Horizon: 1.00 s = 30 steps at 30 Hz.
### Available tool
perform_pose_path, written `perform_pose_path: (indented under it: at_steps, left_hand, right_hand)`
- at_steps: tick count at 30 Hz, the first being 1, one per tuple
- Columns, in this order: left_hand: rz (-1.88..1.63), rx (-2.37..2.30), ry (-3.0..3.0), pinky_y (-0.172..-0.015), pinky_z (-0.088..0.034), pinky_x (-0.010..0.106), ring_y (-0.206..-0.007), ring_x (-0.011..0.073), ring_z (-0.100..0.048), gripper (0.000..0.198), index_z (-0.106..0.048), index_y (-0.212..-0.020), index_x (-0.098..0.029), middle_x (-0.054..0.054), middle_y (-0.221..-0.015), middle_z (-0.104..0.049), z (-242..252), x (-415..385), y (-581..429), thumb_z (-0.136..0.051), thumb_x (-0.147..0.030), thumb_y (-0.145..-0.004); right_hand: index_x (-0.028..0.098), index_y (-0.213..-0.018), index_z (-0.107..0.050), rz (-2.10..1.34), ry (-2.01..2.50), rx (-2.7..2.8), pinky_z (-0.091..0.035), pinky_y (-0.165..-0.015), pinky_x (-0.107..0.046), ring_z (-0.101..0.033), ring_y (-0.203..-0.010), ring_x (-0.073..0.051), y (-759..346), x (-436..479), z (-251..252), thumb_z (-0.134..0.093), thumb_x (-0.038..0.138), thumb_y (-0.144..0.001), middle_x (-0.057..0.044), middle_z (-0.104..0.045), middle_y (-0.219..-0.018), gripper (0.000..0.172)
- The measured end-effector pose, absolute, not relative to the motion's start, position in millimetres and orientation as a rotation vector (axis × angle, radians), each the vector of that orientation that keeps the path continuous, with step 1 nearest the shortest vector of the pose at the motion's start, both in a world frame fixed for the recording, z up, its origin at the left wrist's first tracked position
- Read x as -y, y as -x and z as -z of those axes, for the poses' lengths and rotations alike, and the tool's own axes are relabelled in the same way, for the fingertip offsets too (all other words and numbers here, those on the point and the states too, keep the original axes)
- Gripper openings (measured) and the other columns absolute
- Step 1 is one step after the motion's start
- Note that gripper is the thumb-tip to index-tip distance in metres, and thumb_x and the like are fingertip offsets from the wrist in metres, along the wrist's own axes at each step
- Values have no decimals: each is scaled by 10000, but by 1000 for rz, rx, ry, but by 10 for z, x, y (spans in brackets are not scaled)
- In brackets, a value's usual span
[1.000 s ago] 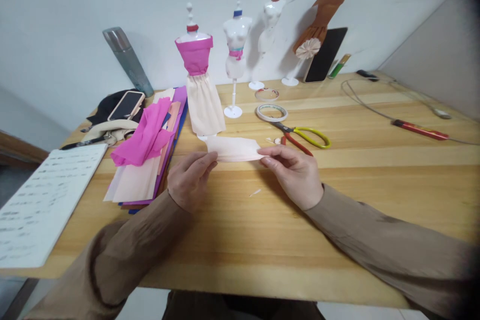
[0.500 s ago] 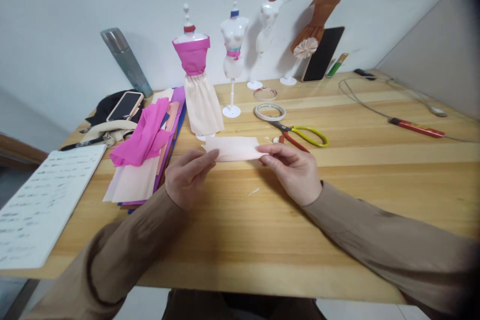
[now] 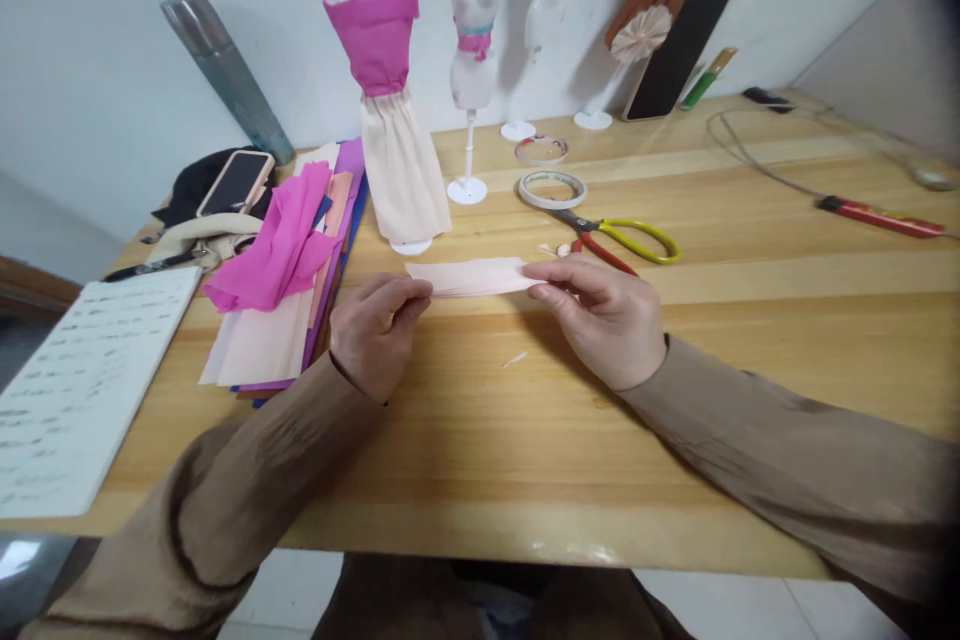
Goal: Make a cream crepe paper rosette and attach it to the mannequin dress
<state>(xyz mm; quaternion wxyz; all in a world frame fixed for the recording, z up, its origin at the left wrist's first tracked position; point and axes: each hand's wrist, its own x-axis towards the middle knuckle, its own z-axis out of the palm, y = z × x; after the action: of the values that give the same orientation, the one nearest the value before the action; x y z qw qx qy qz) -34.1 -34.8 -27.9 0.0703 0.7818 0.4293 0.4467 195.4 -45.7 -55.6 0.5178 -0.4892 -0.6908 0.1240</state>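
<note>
A pale pink strip of crepe paper (image 3: 474, 275), folded in layers, is stretched level above the wooden table. My left hand (image 3: 379, 330) pinches its left end between thumb and forefinger. The right end sits between the thumb and fingers of my right hand (image 3: 600, 315). Just beyond the strip stands a small white dress form in a magenta top and cream skirt (image 3: 403, 165). Scissors with red and yellow handles (image 3: 611, 238) lie behind my right hand, touching a roll of tape (image 3: 552, 190). A thin paper scrap (image 3: 515, 359) rests on the table between my forearms.
To the left are a stack of coloured crepe paper (image 3: 262, 345), a phone (image 3: 236, 184), a written notepad (image 3: 82, 390) and a leaning flask (image 3: 229, 75). More dress forms (image 3: 472, 70) line the wall. A red-handled tool with a cord (image 3: 877, 217) lies at right.
The view has tilted down and come a little closer. My left hand has closed more tightly on the strip's left end, and the strip's layered lower edge now shows.
</note>
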Motion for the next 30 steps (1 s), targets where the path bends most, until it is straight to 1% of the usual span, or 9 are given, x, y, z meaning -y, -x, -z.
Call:
perform_pose_path:
  at_steps: [5,11,15,18,21,24,30]
  left_hand:
    - [-1307,-1346,-2304,-652,-528,207,-700,111,-654,87,-701,-779,-169,11,-772,-720,268,358,326,-631,-121,-796]
    - [-1325,-1400,-2184,-631,-529,232,-671,125,-654,44,-703,-762,-176,7,-747,-722,320,345,319,-670,-147,-762]
    - [-1320,-1422,-2140,-632,-523,240,-659,128,-646,31,-703,-751,-173,11,-734,-716,346,342,317,-674,-168,-758]
    - [-1303,-1471,-2075,-614,-518,244,-633,127,-637,27,-701,-740,-176,6,-712,-709,359,339,319,-684,-195,-747]
    - [-1273,-1507,-1991,-590,-513,245,-610,130,-633,56,-701,-750,-171,7,-683,-703,365,331,325,-688,-225,-741]
    - [-1241,-1534,-1920,-567,-506,237,-590,128,-630,87,-700,-761,-166,4,-645,-691,357,329,328,-688,-249,-737]
    - [-1239,-1487,-1765,-507,-499,209,-510,109,-607,74,-679,-718,-173,-21,-555,-653,299,373,301,-683,-246,-728]
  right_hand:
    - [268,-879,-729,-266,1195,1673,-516,-816,-392,-658,-740,-201,-1955,464,563,-614,219,-835,-28,-730,-819,132]
    - [246,-853,-708,-290,1239,1712,-523,-715,-355,-656,-748,-202,-1953,468,550,-589,220,-842,-38,-722,-811,122]
    - [244,-843,-704,-290,1244,1695,-525,-687,-337,-655,-720,-189,-1952,468,567,-598,211,-837,-31,-726,-810,111]
    - [241,-818,-701,-323,1295,1635,-520,-638,-321,-650,-671,-178,-1955,465,588,-619,225,-819,-25,-728,-793,83]
    - [226,-779,-685,-377,1330,1578,-495,-571,-305,-618,-593,-161,-1957,462,598,-651,258,-796,-20,-711,-721,50]
    - [212,-747,-663,-469,1321,1538,-481,-550,-298,-603,-575,-156,-1949,463,585,-658,278,-790,-19,-690,-673,79]
    - [211,-721,-653,-802,1158,1331,-549,-575,-305,-663,-593,-173,-1911,459,546,-721,327,-742,-25,-706,-654,135]
